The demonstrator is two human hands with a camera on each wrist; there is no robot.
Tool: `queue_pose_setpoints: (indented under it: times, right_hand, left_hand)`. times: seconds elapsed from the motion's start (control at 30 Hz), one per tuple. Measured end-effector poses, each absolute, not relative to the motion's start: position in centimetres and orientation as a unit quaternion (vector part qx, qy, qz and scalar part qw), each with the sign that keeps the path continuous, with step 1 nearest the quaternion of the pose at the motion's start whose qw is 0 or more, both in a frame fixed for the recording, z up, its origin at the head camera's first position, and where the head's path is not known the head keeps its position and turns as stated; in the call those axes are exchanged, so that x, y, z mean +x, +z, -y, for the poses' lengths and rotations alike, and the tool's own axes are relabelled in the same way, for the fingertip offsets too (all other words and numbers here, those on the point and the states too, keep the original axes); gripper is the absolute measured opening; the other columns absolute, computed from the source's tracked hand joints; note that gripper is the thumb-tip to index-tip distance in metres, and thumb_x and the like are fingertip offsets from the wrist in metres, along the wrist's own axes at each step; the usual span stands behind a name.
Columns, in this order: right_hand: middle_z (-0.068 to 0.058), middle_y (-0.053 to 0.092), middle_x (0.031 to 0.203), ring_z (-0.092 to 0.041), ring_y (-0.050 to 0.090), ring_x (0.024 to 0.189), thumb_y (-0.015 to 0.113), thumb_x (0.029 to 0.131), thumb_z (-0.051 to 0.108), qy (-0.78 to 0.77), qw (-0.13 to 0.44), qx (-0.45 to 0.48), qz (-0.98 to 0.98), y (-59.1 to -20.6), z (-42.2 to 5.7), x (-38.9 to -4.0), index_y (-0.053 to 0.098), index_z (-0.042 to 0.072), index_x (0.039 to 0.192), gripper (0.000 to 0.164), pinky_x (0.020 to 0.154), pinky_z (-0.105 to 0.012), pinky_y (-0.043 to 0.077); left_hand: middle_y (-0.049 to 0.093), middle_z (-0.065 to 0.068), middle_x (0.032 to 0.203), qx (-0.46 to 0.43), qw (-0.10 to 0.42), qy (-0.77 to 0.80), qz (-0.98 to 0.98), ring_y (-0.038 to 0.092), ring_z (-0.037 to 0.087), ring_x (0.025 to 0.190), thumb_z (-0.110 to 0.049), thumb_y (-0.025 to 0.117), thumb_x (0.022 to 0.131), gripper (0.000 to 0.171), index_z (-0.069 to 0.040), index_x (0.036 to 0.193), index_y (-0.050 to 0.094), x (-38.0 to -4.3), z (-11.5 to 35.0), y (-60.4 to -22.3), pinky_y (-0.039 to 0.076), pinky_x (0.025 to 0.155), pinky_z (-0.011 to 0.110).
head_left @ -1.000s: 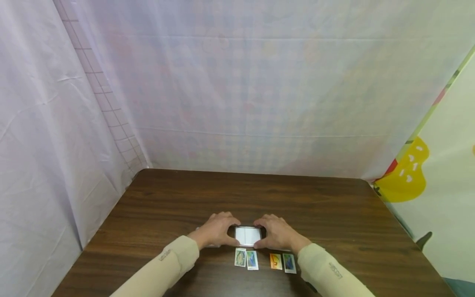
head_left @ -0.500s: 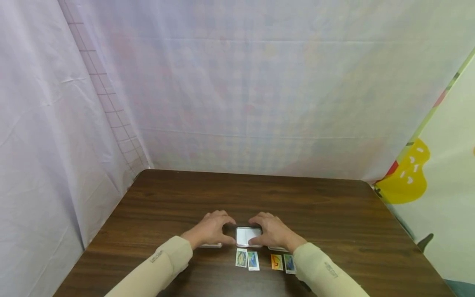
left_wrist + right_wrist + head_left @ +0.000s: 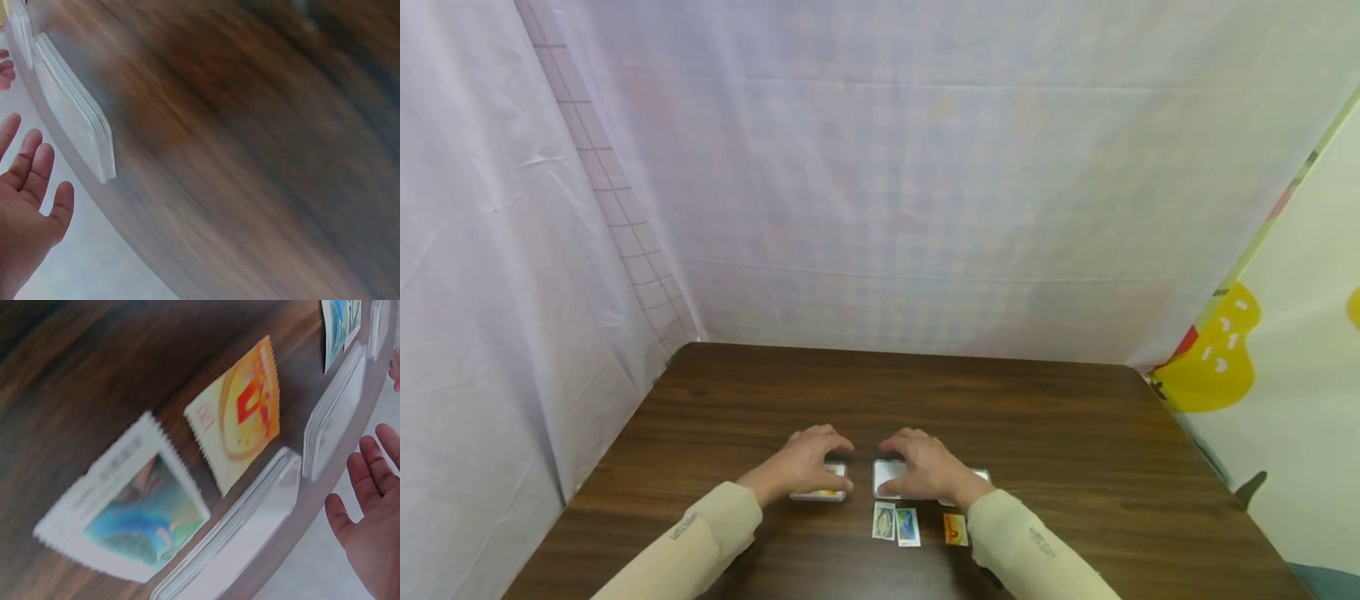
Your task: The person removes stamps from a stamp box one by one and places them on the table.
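My left hand (image 3: 801,462) hovers at the left clear case (image 3: 820,495), fingers and thumb spread, holding nothing. Something orange shows inside that flat case. Over the right part of the middle clear case (image 3: 887,477) is my right hand (image 3: 928,468), also relaxed and holding nothing; a white sheet shows in the case. A third clear case (image 3: 234,540) is mostly behind the right hand in the head view. Nearer me lie a pale green stamp (image 3: 883,521), a blue-green stamp (image 3: 908,527) and an orange stamp (image 3: 955,529). The right sleeve hides a blue stamp (image 3: 144,515).
The brown wooden table (image 3: 737,400) stretches beyond both hands. White curtains (image 3: 880,208) hang behind it and at the left. At the right is a pale cloth with a yellow print (image 3: 1213,367).
Both hands were at the sides of the middle case; they have since parted from it and shifted left, the left hand over to the left case. The right sleeve now covers the rightmost stamp.
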State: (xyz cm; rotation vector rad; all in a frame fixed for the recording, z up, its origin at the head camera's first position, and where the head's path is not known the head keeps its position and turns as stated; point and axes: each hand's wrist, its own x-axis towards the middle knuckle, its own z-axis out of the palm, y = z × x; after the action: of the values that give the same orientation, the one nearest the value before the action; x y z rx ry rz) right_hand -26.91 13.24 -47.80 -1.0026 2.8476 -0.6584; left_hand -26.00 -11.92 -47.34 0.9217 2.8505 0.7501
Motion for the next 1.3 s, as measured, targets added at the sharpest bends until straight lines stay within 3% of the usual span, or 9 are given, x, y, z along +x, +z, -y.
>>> queue_pose_setpoints:
  times: [0.5,0.73,0.97,1.3]
  right_hand:
    - [-0.008,0.059,0.128,-0.029,0.051,0.122,0.080,0.075,0.047,-0.205,0.038,-0.318,-0.925,-48.2,-11.0,-26.5,0.063,0.011,0.128,0.067,0.104,-0.053,0.037]
    - [-0.008,0.058,0.131,-0.028,0.050,0.123,0.079,0.075,0.050,-0.198,0.049,-0.311,-0.928,-48.3,-9.9,-26.4,0.062,0.012,0.131,0.070,0.105,-0.052,0.036]
    - [-0.008,0.060,0.126,-0.027,0.053,0.118,0.079,0.076,0.051,-0.187,0.038,-0.322,-0.927,-48.2,-8.9,-26.3,0.063,0.011,0.129,0.069,0.100,-0.052,0.040]
    - [-0.006,0.057,0.132,-0.028,0.050,0.124,0.079,0.076,0.052,-0.179,0.064,-0.294,-0.937,-48.3,-7.9,-26.3,0.061,0.014,0.132,0.070,0.105,-0.052,0.037]
  left_hand:
    - [0.062,0.008,0.108,0.292,0.002,0.271,-0.917,0.057,0.027,0.104,-0.034,0.082,0.077,0.055,-0.002,0.120,0.066,-24.9,15.3,-47.4,0.040,0.089,0.053]
    - [0.061,0.006,0.103,0.290,0.002,0.266,-0.919,0.055,0.025,0.099,-0.034,0.082,0.077,0.056,-0.002,0.120,0.065,-24.6,16.7,-47.9,0.040,0.084,0.049]
    - [0.059,0.004,0.103,0.278,0.013,0.270,-0.922,0.054,0.023,0.099,-0.036,0.082,0.075,0.062,-0.001,0.123,0.064,-24.5,17.4,-48.4,0.040,0.086,0.050]
    - [0.059,0.003,0.107,0.276,0.013,0.255,-0.927,0.055,0.024,0.101,-0.040,0.083,0.073,0.066,-0.001,0.123,0.063,-24.4,17.9,-49.0,0.041,0.088,0.052]
